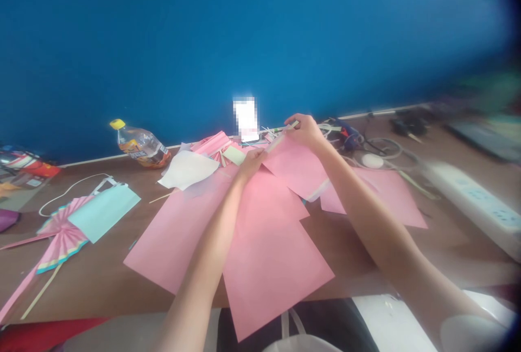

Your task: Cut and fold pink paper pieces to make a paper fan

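Several pink paper sheets [277, 265] overlap across the middle of the brown table. My left hand [253, 163] is closed on the lower end of a narrow whitish strip [277, 141], which lies along the edge of a pink sheet [299, 165]. At the strip's upper end my right hand [303, 128] pinches it between thumb and fingers. A white piece of paper [189, 170] and a folded pink paper [211, 145] lie left of my left hand. Under my right forearm another pink sheet [391, 194] shows.
A bottle with a yellow cap [142, 147] leans at the back left. Below it are a pleated pink fan [67, 232] and a light blue mask [106, 211]. A white power strip [476, 200] and cables [386, 148] are on the right. A bright phone-like screen [245, 119] stands against the blue wall.
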A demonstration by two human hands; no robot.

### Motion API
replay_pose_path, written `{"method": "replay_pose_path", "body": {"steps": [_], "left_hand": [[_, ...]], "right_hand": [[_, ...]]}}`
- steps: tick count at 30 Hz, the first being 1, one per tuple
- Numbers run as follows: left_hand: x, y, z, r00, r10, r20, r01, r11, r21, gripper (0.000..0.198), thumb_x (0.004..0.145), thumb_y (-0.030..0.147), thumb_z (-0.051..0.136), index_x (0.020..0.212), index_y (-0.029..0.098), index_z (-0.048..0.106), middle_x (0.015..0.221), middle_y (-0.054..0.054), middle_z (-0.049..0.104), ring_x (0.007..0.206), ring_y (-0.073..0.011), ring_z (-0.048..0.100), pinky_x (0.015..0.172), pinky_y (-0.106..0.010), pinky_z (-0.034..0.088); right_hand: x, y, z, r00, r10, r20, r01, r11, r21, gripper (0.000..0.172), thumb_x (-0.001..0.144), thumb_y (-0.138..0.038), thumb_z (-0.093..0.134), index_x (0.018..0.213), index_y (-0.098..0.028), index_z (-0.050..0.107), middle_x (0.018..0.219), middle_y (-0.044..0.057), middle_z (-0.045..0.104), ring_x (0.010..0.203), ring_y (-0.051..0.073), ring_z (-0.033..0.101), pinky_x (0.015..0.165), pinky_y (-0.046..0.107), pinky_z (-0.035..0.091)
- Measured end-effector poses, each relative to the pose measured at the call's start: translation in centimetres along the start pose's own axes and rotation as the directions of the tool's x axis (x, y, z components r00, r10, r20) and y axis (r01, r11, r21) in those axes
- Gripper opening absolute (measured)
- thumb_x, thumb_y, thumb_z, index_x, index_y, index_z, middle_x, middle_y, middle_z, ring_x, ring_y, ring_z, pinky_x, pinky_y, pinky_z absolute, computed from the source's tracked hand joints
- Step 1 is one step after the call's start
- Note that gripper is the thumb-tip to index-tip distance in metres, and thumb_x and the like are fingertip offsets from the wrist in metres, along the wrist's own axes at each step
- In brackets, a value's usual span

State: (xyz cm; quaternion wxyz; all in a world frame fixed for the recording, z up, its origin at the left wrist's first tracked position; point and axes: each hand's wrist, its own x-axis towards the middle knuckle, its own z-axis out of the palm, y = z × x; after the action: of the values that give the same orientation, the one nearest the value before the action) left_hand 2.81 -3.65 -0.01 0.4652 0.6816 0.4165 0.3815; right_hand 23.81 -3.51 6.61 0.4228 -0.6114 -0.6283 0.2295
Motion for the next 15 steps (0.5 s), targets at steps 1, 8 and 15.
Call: {"method": "replay_pose_path", "body": {"steps": [1,8,15], "left_hand": [[0.0,0.1,0.0,1.0,0.008,-0.001,-0.007,1.0,0.021,0.025,0.082,0.034,0.05,0.064,0.016,0.052,0.059,0.003,0.04,0.06,-0.0104,0.036,0.061,-0.025,0.028],[-0.3,0.2,0.0,1.0,0.021,-0.013,-0.021,0.999,0.047,0.023,0.079,0.029,0.049,0.06,0.016,0.048,0.058,0.004,0.034,0.057,-0.009,0.031,0.057,-0.024,0.024],[-0.6,0.7,0.0,1.0,0.012,0.007,-0.012,1.0,-0.006,0.028,0.08,0.039,0.052,0.065,0.016,0.05,0.062,0.003,0.04,0.061,-0.0099,0.035,0.059,-0.024,0.027]], "right_hand": [[0.0,-0.1,0.0,1.0,-0.001,0.004,0.001,1.0,0.001,0.029,0.065,-0.03,0.065,0.093,-0.02,0.064,0.059,0.0,0.054,0.054,0.015,0.046,0.05,0.027,0.033],[-0.5,-1.0,0.0,0.999,-0.044,0.029,0.044,0.999,0.01,0.028,0.066,-0.028,0.063,0.093,-0.02,0.065,0.056,-0.001,0.053,0.052,0.013,0.044,0.051,0.027,0.033],[-0.4,-1.0,-0.2,0.999,-0.042,0.015,0.042,0.999,0.006,0.028,0.067,-0.029,0.063,0.093,-0.019,0.066,0.058,0.0,0.054,0.053,0.014,0.045,0.051,0.027,0.034]]}}
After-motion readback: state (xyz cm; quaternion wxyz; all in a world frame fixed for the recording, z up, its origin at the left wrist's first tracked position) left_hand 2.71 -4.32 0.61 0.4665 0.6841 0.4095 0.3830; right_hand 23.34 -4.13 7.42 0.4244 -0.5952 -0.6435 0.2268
